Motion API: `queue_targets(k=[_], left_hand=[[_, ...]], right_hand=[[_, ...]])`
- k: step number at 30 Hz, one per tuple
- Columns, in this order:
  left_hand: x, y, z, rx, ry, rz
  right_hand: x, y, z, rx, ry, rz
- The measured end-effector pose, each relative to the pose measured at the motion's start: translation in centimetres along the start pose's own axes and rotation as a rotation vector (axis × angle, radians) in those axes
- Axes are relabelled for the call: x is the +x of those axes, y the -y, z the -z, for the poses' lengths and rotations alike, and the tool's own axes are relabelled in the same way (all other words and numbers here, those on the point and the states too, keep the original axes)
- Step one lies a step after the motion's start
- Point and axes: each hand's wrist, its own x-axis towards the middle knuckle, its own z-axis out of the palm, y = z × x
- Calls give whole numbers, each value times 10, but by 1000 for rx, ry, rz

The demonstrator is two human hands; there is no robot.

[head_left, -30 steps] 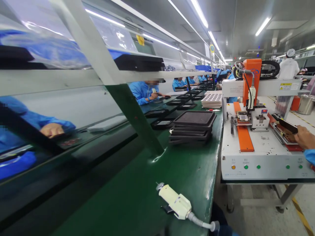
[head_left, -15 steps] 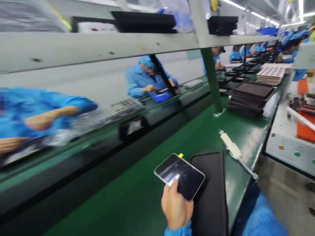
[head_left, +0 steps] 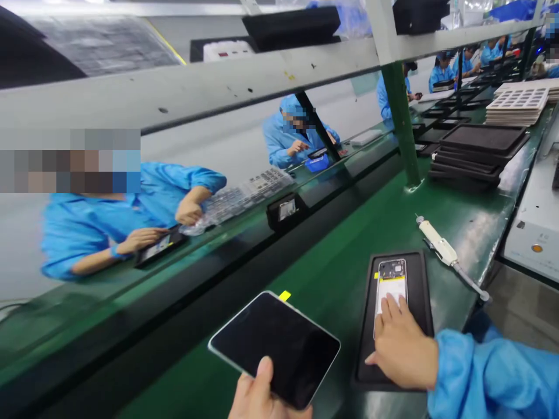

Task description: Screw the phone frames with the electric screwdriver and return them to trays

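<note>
A phone with a dark screen, a light rim and a yellow tab (head_left: 279, 349) is gripped by my left hand (head_left: 262, 387), thumb on the glass. To the right, a black tray (head_left: 364, 364) lies on the green bench. In it rests an opened phone (head_left: 392, 285), its white battery and circuit parts showing. My right hand (head_left: 399, 343) lies over the lower part of this phone, fingers extended and a little apart, the fingertips on the battery area.
An electric screwdriver (head_left: 439, 241) lies right of the tray. Stacked black trays (head_left: 483, 142) and white trays (head_left: 517, 102) stand farther back. A green post (head_left: 402, 125) rises from the bench. Across the conveyor (head_left: 183, 308), people in blue (head_left: 161, 192) work.
My right hand has come into view over the tray, where an opened phone now lies. The phone in my left hand has moved left and nearer the camera.
</note>
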Motion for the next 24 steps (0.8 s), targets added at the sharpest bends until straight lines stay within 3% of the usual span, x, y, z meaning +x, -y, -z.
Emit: queue_targets(k=[1, 3, 7, 9, 11, 14, 16, 19, 22, 24], left_hand=[[0, 0, -1, 14, 42, -7], [-1, 0, -7, 43, 170, -31], [-2, -1, -34, 127, 592, -91], [-6, 0, -52, 201, 841, -167], [-13, 4, -72, 256, 1020, -310], [-26, 12, -96, 335, 1107, -554], [-34, 17, -107, 405, 1148, -617], [-41, 20, -115, 449, 1283, -525], [-43, 21, -120, 392, 1415, -260], [-42, 25, -122, 307, 1422, -36]], right_hand=[[0, -8, 16, 87, 91, 14], [4, -28, 53, 186, 102, 5], [16, -58, 107, 504, -110, -100], [20, -59, 117, 702, -172, -111], [23, -57, 118, 824, -250, -150], [27, -60, 112, 862, -431, -289], [27, -68, 107, 872, -513, -368], [22, -85, 103, 897, -582, -415], [18, -100, 103, 896, -650, -431], [17, -108, 105, 935, -700, -446]])
